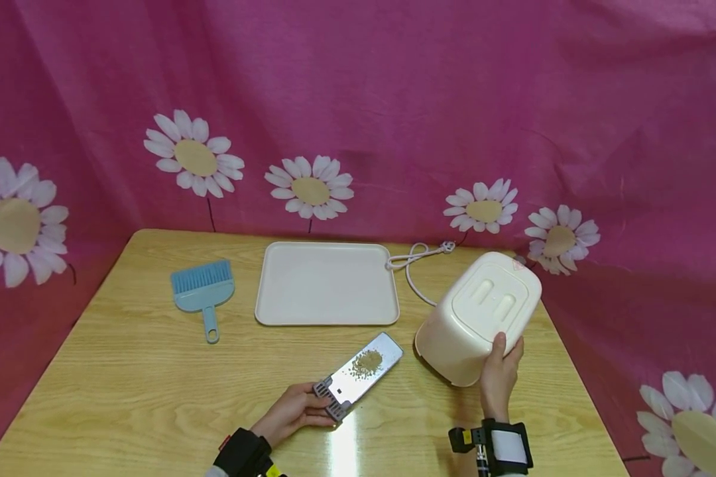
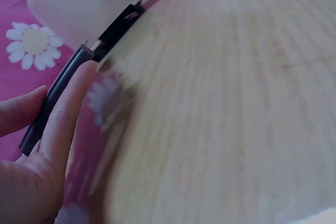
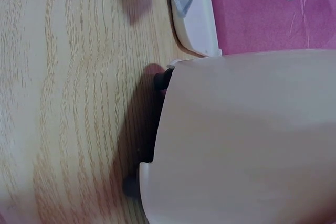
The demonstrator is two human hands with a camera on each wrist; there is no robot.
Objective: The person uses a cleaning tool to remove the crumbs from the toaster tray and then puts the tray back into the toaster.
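Observation:
My left hand (image 1: 301,412) grips the grey slotted end (image 1: 331,399) of a shiny metal crumb tray (image 1: 388,351). A small heap of tan crumbs (image 1: 366,364) lies on its metal surface. Up close in the left wrist view, thumb and fingers pinch the dark grey end (image 2: 56,98). My right hand (image 1: 498,379) holds a cream toaster (image 1: 483,318) at its near right top edge, thumb on the top. Its smooth side (image 3: 247,135) fills much of the right wrist view, with small dark feet (image 3: 160,81) at the base. Whether it is lifted is unclear.
A white rectangular tray (image 1: 328,285) lies at the back middle. To its left is a blue brush with dustpan (image 1: 203,289). The white power cord (image 1: 414,281) runs behind the toaster. A pink flowered cloth (image 1: 358,99) hangs behind the wooden table (image 1: 155,397).

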